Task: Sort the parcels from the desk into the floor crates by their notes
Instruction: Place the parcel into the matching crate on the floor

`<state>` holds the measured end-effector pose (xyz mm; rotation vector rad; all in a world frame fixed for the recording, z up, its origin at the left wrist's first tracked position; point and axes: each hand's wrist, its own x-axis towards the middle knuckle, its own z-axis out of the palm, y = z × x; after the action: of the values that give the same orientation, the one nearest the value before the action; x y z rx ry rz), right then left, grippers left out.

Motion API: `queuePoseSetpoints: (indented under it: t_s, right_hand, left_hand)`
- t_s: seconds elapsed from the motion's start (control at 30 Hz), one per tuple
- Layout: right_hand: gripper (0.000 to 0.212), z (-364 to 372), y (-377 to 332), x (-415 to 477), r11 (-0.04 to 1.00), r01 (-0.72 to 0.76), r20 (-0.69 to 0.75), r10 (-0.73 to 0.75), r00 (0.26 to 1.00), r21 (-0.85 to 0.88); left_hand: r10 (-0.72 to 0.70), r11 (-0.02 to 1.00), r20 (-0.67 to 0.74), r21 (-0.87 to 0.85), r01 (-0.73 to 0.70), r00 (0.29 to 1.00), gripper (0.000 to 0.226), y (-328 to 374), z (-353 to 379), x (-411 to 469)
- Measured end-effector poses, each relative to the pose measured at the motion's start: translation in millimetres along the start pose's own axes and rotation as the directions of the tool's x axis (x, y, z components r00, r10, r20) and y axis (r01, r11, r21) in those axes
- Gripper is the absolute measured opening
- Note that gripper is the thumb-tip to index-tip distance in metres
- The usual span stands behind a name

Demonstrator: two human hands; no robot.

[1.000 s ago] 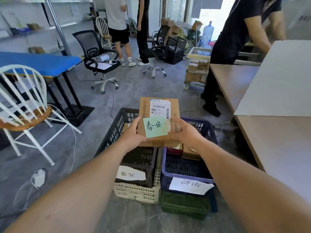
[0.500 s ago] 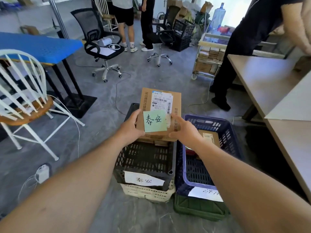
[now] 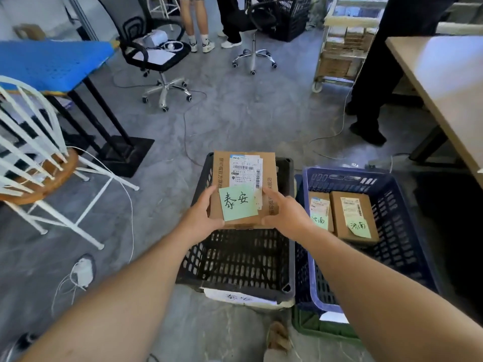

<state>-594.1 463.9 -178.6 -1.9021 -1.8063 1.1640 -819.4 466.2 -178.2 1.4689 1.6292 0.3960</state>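
Note:
I hold a brown cardboard parcel (image 3: 222, 168) flat over the black floor crate (image 3: 235, 259). A white shipping label and a green handwritten note (image 3: 238, 203) sit on its top. My left hand (image 3: 202, 214) grips its left edge and my right hand (image 3: 283, 214) grips its right edge. A white paper tag (image 3: 239, 297) hangs on the black crate's near wall. Right of it stands a blue crate (image 3: 407, 241) holding two brown parcels (image 3: 352, 215) with green notes. The desk (image 3: 444, 82) runs along the right side.
A white spindle chair (image 3: 34, 158) and a blue-topped table (image 3: 52, 64) stand to the left. Black office chairs (image 3: 154, 50) and people's legs fill the back. A person in black (image 3: 376, 74) stands by a cart of boxes (image 3: 339, 48). Cables and a white adapter (image 3: 82, 273) lie on the floor.
My view has tilted down and closer to the crates. Both hands have carried the parcel lower over the black crate. The blue crate's two parcels have come into full view.

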Motion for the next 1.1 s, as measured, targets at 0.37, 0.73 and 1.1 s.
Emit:
queuePoseSetpoints:
  t_s: [0.37,0.73,1.1]
  right_hand:
    - [0.082,90,62,49,0.979,-0.202,0.098,0.199,0.975,0.024]
    - [0.085,188,101,84,0.946,-0.323,0.146,0.316,0.937,0.024]
    - [0.086,234,142,144,0.929,-0.370,0.186,0.361,0.914,0.016]
  left_hand:
    - [-0.152,0.987,0.210,0.074,0.140,0.966,0.094,-95,40,65]
    - [-0.238,0.947,0.301,0.281,0.152,0.924,0.092,-173,68,105]
    - [-0.261,0.885,0.307,0.455,0.099,0.915,0.089,-223,111,169]
